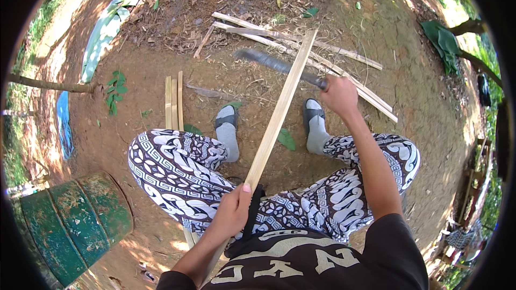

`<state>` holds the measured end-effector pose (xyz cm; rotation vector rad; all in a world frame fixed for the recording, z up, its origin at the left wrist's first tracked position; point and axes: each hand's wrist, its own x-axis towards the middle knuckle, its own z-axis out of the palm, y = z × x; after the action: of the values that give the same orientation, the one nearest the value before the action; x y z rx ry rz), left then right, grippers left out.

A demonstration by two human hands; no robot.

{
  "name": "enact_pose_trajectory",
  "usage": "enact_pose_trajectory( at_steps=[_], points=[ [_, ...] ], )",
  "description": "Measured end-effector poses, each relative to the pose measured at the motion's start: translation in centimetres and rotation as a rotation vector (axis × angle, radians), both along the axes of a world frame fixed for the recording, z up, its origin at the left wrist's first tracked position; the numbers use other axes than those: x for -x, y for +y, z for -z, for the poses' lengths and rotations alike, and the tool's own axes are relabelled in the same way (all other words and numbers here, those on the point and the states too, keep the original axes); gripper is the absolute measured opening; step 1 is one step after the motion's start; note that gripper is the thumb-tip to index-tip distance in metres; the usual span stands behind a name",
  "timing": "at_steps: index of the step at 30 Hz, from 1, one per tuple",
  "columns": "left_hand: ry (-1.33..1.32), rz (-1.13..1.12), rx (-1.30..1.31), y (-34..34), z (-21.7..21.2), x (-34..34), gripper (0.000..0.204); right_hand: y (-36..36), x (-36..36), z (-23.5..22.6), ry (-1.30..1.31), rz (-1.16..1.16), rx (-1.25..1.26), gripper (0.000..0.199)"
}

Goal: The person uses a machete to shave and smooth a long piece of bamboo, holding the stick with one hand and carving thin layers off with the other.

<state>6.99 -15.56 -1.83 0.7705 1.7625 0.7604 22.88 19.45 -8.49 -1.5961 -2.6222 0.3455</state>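
We noted one pale strip (277, 115) between two sandalled feet (228, 138), gripped by our left hand (232, 212). Our right hand (340, 95) clasped one machete (274, 64), blade crossing behind it. Three loose strips (174, 102) lay left, at least four more strips (355, 58) ahead; one green drum (75, 225) nearby.

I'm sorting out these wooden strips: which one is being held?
The long pale strip in the left hand, slanting past the knife in the right hand; the other strips lie on the ground.

A long, pale wooden strip (273, 123) slants away rightward, crossing over a knife (272, 63) whose dark, blurred blade points left.
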Motion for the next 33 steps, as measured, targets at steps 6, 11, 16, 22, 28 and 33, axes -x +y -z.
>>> enact_pose_trajectory(
  at_steps=[6, 11, 16, 22, 28, 33],
  points=[
    [-0.572, -0.124, -0.032, 2.6, -0.4, 1.7, 0.046, -1.1, -0.1, -0.1, -0.04, 0.152, 0.195, 0.027],
    [-0.736, -0.183, -0.166, 4.5, -0.6, 2.5, 0.036, 0.0, -0.9, 0.9, 0.169, 0.356, 0.284, 0.031],
    [-0.622, -0.201, -0.284, 5.2, -0.3, 2.8, 0.043, -1.6, 0.8, -2.9, 0.477, 0.317, 0.281, 0.026],
    [-0.536, -0.232, -0.22, 6.3, -1.2, 2.7, 0.049, -4.6, 3.0, -7.5, 0.628, 0.081, 0.228, 0.023],
    [-0.31, -0.14, -0.226, 7.3, -1.2, 2.4, 0.051, -7.9, 4.4, -7.1, 0.487, -0.228, 0.156, 0.014],
    [0.027, -0.123, -0.324, 7.6, 0.9, 1.8, 0.04, -10.5, 5.3, -5.2, 0.405, -0.468, 0.068, 0.018]
  ],
)
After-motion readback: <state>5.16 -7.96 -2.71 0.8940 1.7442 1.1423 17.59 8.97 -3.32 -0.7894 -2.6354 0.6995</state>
